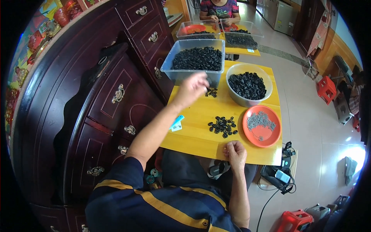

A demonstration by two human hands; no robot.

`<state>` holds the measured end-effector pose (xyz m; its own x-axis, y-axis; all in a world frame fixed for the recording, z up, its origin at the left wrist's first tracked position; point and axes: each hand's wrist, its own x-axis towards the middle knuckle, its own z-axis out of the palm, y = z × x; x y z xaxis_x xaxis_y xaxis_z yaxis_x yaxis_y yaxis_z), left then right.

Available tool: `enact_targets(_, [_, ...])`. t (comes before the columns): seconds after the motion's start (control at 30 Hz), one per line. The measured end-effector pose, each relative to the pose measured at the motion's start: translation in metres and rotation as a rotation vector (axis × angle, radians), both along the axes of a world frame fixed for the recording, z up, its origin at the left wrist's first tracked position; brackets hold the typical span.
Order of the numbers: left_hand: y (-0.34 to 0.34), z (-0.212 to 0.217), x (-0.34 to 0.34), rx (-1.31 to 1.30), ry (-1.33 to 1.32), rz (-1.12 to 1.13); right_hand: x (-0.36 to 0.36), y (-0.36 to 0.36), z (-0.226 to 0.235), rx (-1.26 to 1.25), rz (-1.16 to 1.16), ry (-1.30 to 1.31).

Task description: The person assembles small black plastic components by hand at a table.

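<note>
Left hand: left hand [192, 88] reaches far forward, fingers curled down over a small cluster of black rings [211, 92] just before the clear plastic bin [192, 72]; whether it pinches any, I cannot tell.
Middle: pile of black rings [223, 126] lies on the yellow table [201, 116], ahead of and just left of the right hand, far nearer to it than to the left.
Right hand: right hand [234, 152] rests at the near table edge, loosely closed; contents hidden.
Right side: grey bowl [249, 101] of rings, then orange plate [262, 140] of small grey metal pieces, too small to make out.
</note>
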<state>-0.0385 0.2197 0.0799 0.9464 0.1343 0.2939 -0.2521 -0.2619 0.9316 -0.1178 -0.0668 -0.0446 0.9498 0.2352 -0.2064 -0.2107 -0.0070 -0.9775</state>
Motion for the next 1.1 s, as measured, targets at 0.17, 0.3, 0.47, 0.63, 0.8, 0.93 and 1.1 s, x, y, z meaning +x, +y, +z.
enact_targets(0.17, [0.003,-0.018,0.001,0.141,-0.032,0.036,0.001,0.007,0.003,-0.014,-0.014,-0.011])
enact_targets(0.3, [-0.049,-0.060,-0.029,0.416,0.027,-0.154,0.002,0.004,0.002,-0.015,-0.006,0.000])
enact_targets(0.47, [-0.095,-0.073,-0.041,0.692,-0.047,-0.188,0.001,0.004,0.006,0.051,-0.032,0.020])
enact_targets(0.63, [-0.113,-0.085,-0.039,0.829,-0.086,-0.195,0.002,0.002,0.000,0.090,-0.027,0.024])
enact_targets(0.8, [-0.115,-0.093,-0.036,0.917,-0.062,-0.192,0.001,0.004,0.005,0.069,-0.031,0.029])
enact_targets(0.93, [-0.114,-0.093,-0.035,0.849,-0.051,-0.193,0.001,0.003,0.007,0.114,-0.038,0.054])
enact_targets(1.1, [-0.110,-0.083,-0.035,0.668,-0.081,-0.117,0.000,0.004,0.009,0.074,-0.045,0.051])
